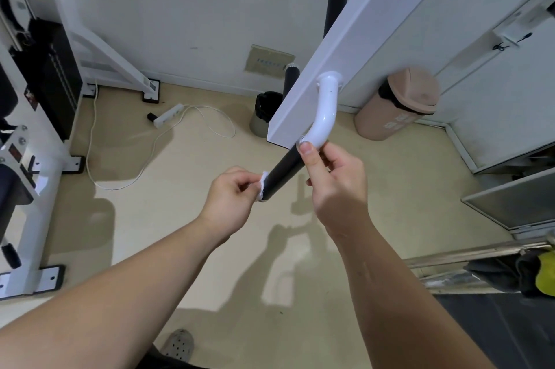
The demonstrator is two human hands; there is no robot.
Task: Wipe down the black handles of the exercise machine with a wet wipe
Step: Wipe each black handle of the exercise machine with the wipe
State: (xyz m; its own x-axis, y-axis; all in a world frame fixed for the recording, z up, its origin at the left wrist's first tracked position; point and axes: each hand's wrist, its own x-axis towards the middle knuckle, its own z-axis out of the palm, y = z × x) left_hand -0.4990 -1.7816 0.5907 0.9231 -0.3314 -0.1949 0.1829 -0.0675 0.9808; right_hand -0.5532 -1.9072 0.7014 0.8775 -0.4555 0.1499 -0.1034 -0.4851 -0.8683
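Handle (282, 171) sticks out toward the cam from the curved tube (326, 110), which is bolted to the machine's beam (345, 47) running diag from top right to centre. L hand (231, 197) sits left of the handle's near end, wet wipe (262, 185) pinched btwn fingers and tip. R hand (333, 179) grips the far end by the tube joint. 2nd handle (289, 78) and 3rd handle (335, 12) poke out behind the beam. On the floor: swing-lid bin (396, 107) right of the beam, small bin (264, 113) just left of it, power strip (168, 114) further left, weight machine (45, 83) far left.
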